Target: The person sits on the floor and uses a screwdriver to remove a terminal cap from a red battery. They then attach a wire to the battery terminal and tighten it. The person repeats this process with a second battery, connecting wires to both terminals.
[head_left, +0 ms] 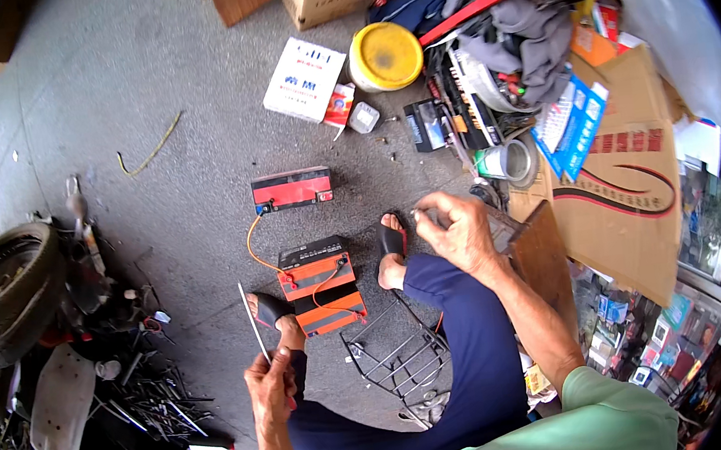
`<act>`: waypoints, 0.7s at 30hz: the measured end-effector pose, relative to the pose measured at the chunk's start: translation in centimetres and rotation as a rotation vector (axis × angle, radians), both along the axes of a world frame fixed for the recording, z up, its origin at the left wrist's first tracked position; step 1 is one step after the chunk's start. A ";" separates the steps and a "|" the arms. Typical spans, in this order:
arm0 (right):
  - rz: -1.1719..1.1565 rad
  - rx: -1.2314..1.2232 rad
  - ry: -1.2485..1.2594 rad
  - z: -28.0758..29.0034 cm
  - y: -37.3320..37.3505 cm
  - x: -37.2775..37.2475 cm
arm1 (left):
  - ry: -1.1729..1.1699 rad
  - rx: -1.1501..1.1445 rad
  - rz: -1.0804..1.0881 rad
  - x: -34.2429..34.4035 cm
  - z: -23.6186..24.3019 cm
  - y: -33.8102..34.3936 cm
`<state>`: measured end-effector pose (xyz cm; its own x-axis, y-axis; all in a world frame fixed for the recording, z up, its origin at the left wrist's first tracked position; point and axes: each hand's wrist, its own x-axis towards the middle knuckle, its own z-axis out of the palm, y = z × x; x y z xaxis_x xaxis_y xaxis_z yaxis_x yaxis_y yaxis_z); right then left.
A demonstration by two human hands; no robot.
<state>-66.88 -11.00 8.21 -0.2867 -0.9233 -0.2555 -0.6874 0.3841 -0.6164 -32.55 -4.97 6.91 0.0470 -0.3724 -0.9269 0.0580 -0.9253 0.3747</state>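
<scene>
My left hand [271,387] is closed round a screwdriver [253,324] with a long silver shaft pointing up and away; a bit of red handle shows below the fist. Raised over my right knee, my right hand [458,231] pinches something small at its fingertips, too small to name. Between my feet lie orange and black batteries [326,313] side by side, joined by an orange wire [317,300]. A red and black battery [291,190] sits farther off, and a yellow-orange wire [252,247] links it to them. Neither hand touches the batteries.
A black wire rack [399,355] stands between my legs. Tyres [9,291] and a heap of tools [161,398] lie at left. A white box [304,79], a yellow-lidded bucket [386,55] and flattened cardboard [617,184] are ahead and right, beside a wooden box [541,266].
</scene>
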 end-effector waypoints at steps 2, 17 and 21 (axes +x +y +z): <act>0.025 0.085 0.052 -4.9 -1.0 0.1 | -0.056 -0.038 -0.070 1.0 -4.6 -1.7; 0.813 -0.363 -0.085 -11.2 1.2 8.7 | 0.151 -0.015 -0.030 0.4 -9.4 0.0; 0.929 -0.397 -0.264 -10.3 3.8 10.3 | 0.270 -0.010 0.028 -1.2 -8.4 0.8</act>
